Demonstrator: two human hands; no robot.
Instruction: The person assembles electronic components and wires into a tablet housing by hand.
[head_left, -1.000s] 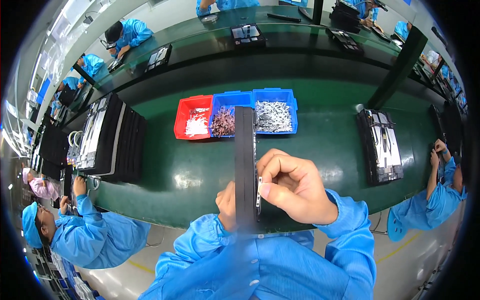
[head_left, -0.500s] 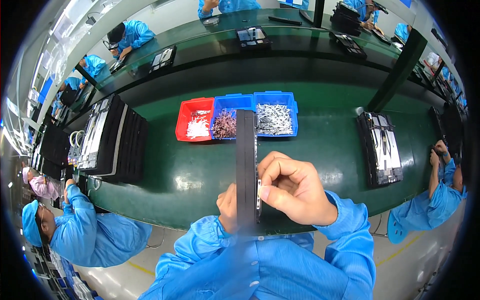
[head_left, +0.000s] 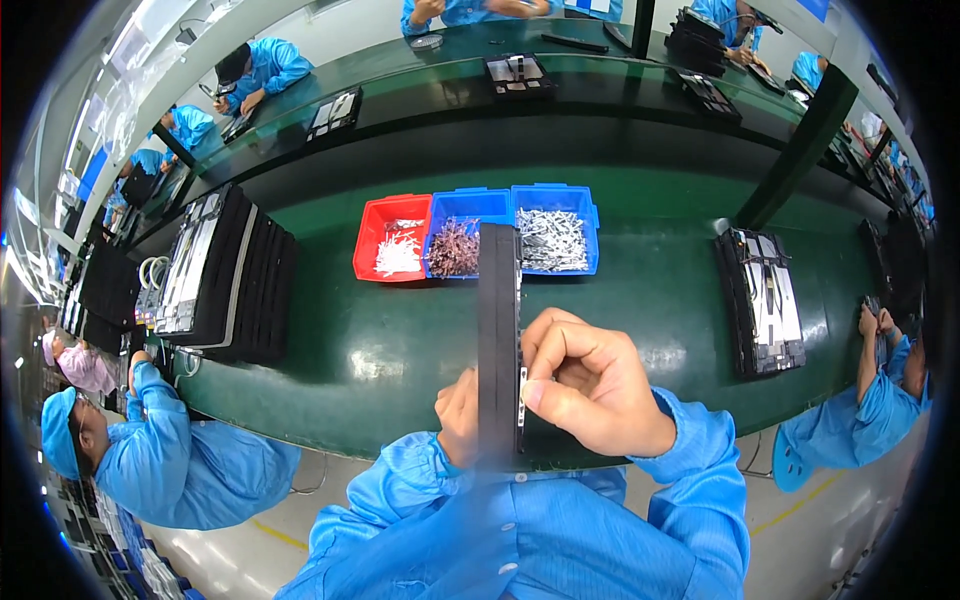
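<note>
A black slab-shaped unit point(head_left: 497, 340) stands on edge in front of me, its narrow side facing up at me. My left hand point(head_left: 459, 417) is closed against its left side, partly hidden behind it, and holds it up. On the other side, my right hand point(head_left: 592, 385) pinches a small white strip point(head_left: 522, 392) between thumb and forefinger. The strip lies along the unit's right face, where small parts show only as a thin line. Most of that face is turned out of sight.
Beyond the unit sit a red bin point(head_left: 372, 262) of white pieces, a blue bin point(head_left: 470, 205) of brownish pieces and another blue bin point(head_left: 590, 240) of silvery pieces. A stack of black units point(head_left: 240, 280) stands left; more units point(head_left: 765, 300) lie right. Co-workers sit around.
The unit and both hands appear slightly farther right, along with the whole scene. My right hand keeps its pinch on the strip. A co-worker's hand at the far top has moved into view.
</note>
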